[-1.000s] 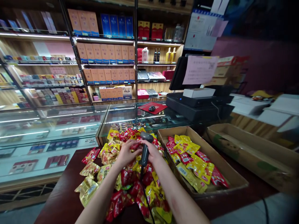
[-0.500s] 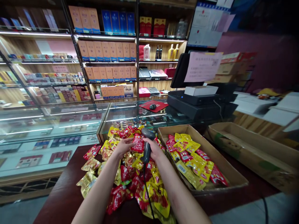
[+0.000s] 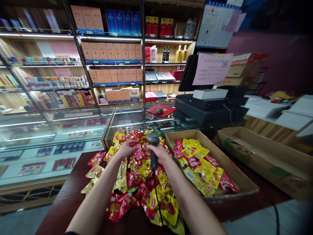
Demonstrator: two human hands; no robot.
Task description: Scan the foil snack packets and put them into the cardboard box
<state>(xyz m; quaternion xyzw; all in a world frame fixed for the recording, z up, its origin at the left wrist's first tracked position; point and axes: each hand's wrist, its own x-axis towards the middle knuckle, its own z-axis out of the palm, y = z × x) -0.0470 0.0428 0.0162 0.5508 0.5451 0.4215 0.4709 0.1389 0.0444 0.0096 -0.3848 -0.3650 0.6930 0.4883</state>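
L hand has a small shiny red packet pinched near its top edge, thumb & fingers close tog. R hand has its fingers curled round the handle of a dark barcode scanner, just beside the packet at 3 o'clock. Can't tell if R fingertips touch the packet too. The cord hangs twd 6 o'clock, over the pile of packets.

The red packet is up over that pile, abt mid view. It's prob. light & soft w/ a slick skin, so it may bend or slip. Best to hold it by a flat edge, thumb on 1 side & fingers on the other. A hard squeeze might squash what's inside. The scanner looks stiff & prob. a bit heavier; its handle is the good place to grab, & the cord could tug.

On the desk, an open cardboard box w/ red, yellow & gold packets sits at abt 3 o'clock, & a 2nd box is further out the same way. Loose gold packets lie at 8 o'clock.
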